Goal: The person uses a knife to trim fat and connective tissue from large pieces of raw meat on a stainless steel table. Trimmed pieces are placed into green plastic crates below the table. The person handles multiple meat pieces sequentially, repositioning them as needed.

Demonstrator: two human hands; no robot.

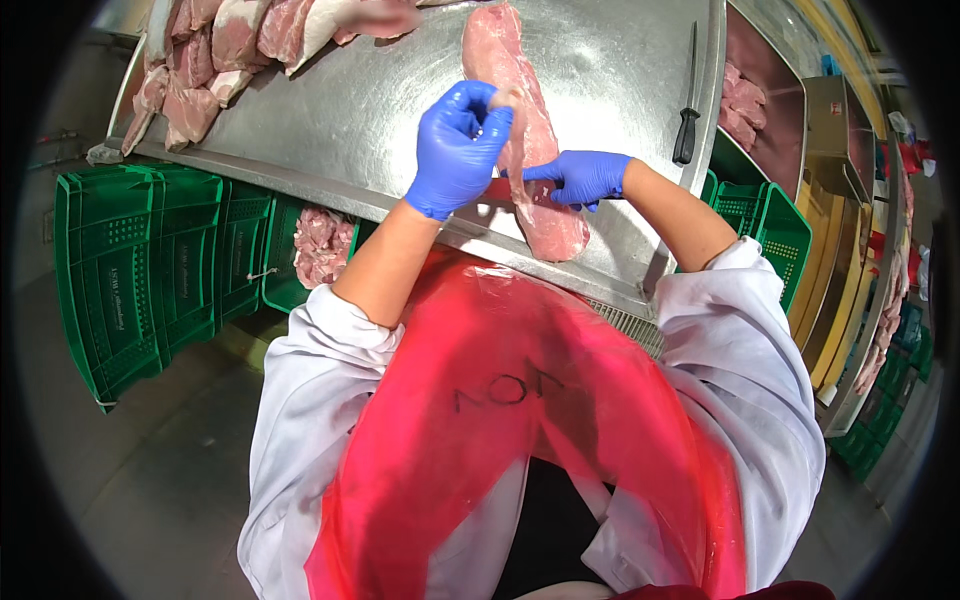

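A long pink piece of raw meat (520, 120) lies lengthwise on the steel table (360, 120) in front of me. My left hand (458, 148), in a blue glove, pinches a flap at the meat's left edge and lifts it slightly. My right hand (582, 178), also gloved in blue, rests against the meat's right side, fingers curled and one fingertip pointing left onto it. Whether it grips anything is hidden by the curled fingers.
A black-handled knife (686, 125) lies on the table's right side. Several raw meat cuts (215, 60) are piled at the far left. Green crates (140, 270) stand below the table, one holding meat scraps (322, 245). A steel tray of meat (742, 110) sits to the right.
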